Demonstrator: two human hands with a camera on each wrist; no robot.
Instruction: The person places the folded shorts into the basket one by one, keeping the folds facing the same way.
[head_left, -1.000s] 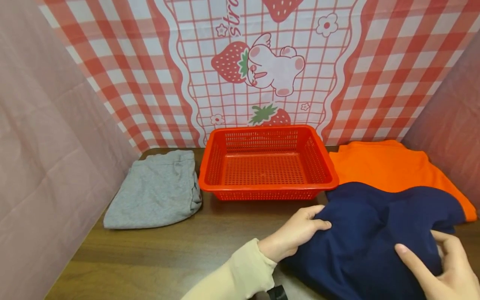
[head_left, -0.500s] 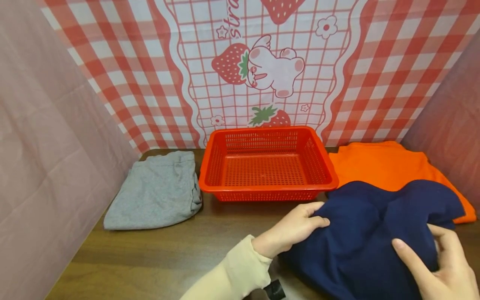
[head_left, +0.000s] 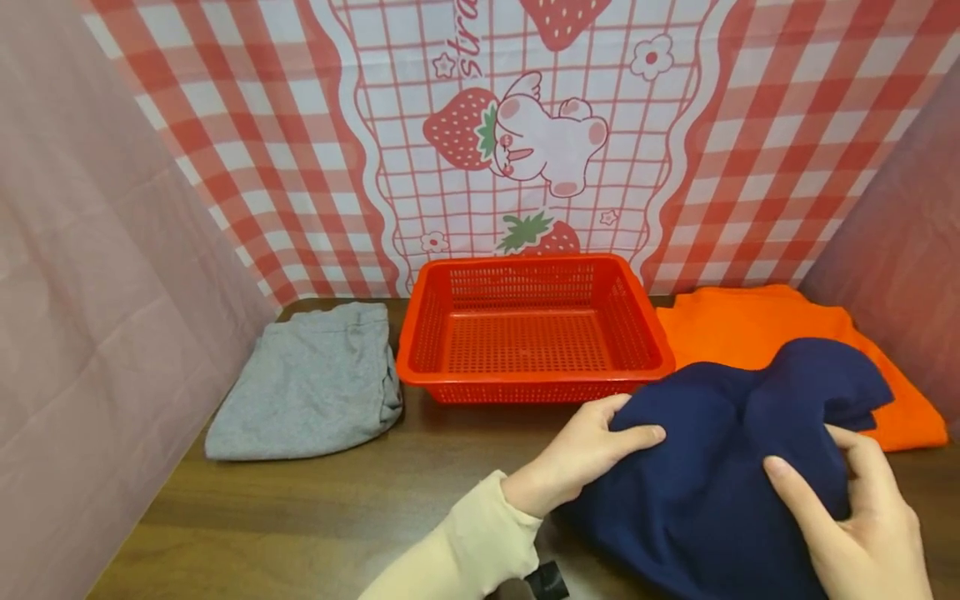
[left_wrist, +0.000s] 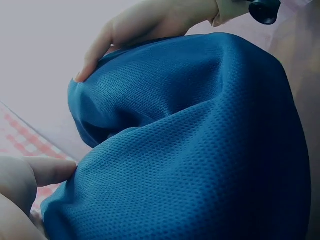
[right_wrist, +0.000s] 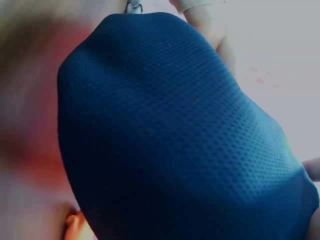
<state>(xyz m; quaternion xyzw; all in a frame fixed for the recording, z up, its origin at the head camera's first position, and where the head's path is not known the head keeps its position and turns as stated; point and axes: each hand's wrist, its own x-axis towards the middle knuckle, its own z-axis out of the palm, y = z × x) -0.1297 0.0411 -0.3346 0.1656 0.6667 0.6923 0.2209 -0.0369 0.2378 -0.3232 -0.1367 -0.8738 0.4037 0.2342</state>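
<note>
Navy cloth [head_left: 712, 475] in left hand [head_left: 573, 454] and right hand [head_left: 862, 517], backdrop lettering [head_left: 468, 37] "stra"

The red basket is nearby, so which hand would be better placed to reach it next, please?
Probably the left hand: it holds the blue cloth near the basket, while the right hand grips the cloth farther right.

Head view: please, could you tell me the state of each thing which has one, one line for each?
Navy cloth: creased, held in both hands
Left hand: grips the navy cloth's left side
Right hand: grips its right side
Gray cloth: folded, lying on the table
Orange cloth: lying flat, partly hidden by navy cloth
Red basket: upright, open-topped
</note>
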